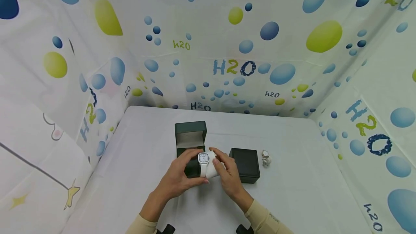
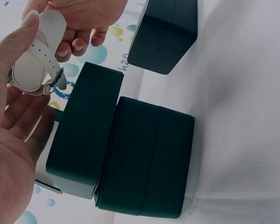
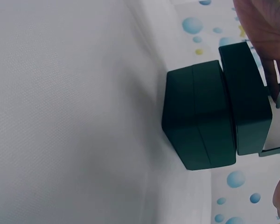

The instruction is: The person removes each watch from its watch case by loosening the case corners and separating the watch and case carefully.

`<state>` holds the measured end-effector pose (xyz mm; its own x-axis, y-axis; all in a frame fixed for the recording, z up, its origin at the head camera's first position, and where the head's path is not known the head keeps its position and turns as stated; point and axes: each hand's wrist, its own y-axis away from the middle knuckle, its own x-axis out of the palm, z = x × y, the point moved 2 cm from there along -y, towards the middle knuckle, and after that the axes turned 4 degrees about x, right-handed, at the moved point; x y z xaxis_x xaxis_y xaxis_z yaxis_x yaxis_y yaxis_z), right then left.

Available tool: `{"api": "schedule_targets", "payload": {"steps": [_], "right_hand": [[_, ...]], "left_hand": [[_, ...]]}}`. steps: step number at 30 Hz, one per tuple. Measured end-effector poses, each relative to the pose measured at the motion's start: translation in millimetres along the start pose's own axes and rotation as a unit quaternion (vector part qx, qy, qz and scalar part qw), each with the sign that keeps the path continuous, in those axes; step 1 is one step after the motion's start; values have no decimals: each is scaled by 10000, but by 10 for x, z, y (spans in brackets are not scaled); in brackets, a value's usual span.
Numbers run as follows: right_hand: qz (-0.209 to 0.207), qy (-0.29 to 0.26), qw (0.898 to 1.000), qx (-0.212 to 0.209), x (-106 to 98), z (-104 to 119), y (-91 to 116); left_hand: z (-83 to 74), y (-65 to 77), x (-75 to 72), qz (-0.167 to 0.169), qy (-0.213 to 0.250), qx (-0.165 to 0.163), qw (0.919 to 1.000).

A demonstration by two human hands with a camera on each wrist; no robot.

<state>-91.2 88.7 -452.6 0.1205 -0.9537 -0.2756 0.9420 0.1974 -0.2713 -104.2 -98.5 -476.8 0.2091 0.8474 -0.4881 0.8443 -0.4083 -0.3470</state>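
Note:
A white wristwatch (image 1: 203, 158) with a squarish face is strapped on a white cushion (image 1: 212, 167). My left hand (image 1: 177, 176) grips it from the left, its thumb at the lower end of the strap. On the right, my right hand (image 1: 231, 178) pinches the cushion between thumb and fingers. The left wrist view shows the white strap (image 2: 47, 59) with its holes and buckle. Behind and below the hands stands a green box (image 1: 191, 131), lid raised, pale lining showing; the hands partly cover its base.
Right of the hands sits a dark lidded box (image 1: 245, 165), shut. Beyond it a silver-coloured watch (image 1: 266, 158) lies on the white-covered table (image 1: 292, 198). A patterned curtain (image 1: 208, 28) hangs around the back and sides.

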Motion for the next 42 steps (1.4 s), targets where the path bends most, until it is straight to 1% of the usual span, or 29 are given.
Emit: {"api": "schedule_targets", "payload": {"steps": [4,8,10,13,15,18,28,34,42], "right_hand": [[4,-110,9999,38,0,-3,-4],[83,-320,9994,134,2,-27,-4],[131,-402,9989,192,3,-38,-3],[180,-494,9983,234,3,-49,-4],[201,-529,9981,246,1,-52,-5],[210,-558,9980,227,-2,-52,-7],[106,-590,9981,149,-20,-32,-9],[105,-654,9977,156,-24,-43,-5],[11,-651,9978,123,-52,-50,2]], "left_hand": [[-1,-6,-8,-4,36,26,10000],[2,-9,-12,23,336,73,9994],[3,-9,-15,14,364,122,9993],[8,-8,-20,-13,228,224,9995],[13,-8,-27,-57,37,301,9995],[18,-11,-40,-105,-50,382,9992],[-3,-18,-79,-196,-135,442,9987],[-14,-9,-81,-232,-157,370,9989],[-2,-4,-80,-340,-203,406,9984]]}}
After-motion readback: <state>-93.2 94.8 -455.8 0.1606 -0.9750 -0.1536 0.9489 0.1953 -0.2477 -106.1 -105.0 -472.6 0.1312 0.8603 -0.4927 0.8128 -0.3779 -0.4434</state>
